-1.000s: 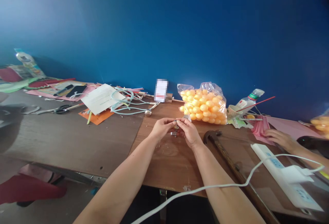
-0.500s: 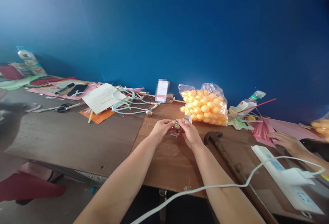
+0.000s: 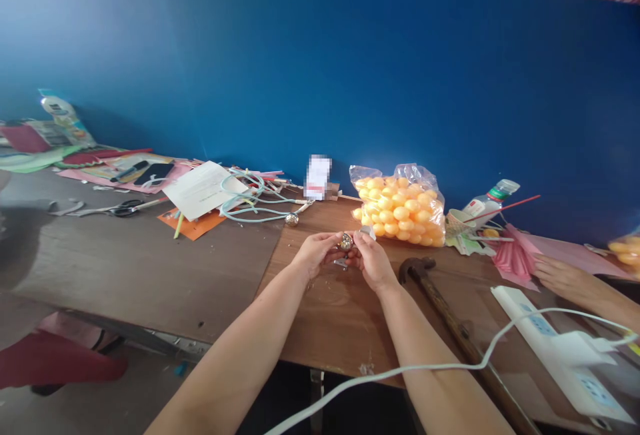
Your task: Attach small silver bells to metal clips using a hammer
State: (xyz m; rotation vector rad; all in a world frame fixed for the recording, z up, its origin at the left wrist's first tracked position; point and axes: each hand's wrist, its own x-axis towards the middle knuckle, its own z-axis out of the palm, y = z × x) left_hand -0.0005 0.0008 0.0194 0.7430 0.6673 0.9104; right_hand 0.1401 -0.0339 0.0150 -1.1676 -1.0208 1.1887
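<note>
A small round metallic ornament [image 3: 345, 242] is held above the brown table, between my two hands. My left hand [image 3: 317, 253] pinches it from the left side with thumb and fingers. On the other side, my right hand [image 3: 369, 255] has its fingers closed at the ornament's right edge. A small silvery piece [image 3: 341, 263] shows just below the fingers. Behind my hands, a similar silver ball [image 3: 291, 220] lies at the end of a light blue cord [image 3: 260, 218]. The undersides of my fingers are hidden.
A bag of yellow balls [image 3: 400, 205] stands behind my right hand. To the right lie a hammer [image 3: 445, 315] and a power strip [image 3: 540, 342] whose white cable crosses over my right forearm. A co-worker's hand [image 3: 560, 278] touches pink material. Scissors [image 3: 125, 208] and papers lie left.
The ornament has turned a little, so more of its patterned face shows. My fingers have shifted slightly around it. The co-worker's hand has moved slightly. The view has shifted a little.
</note>
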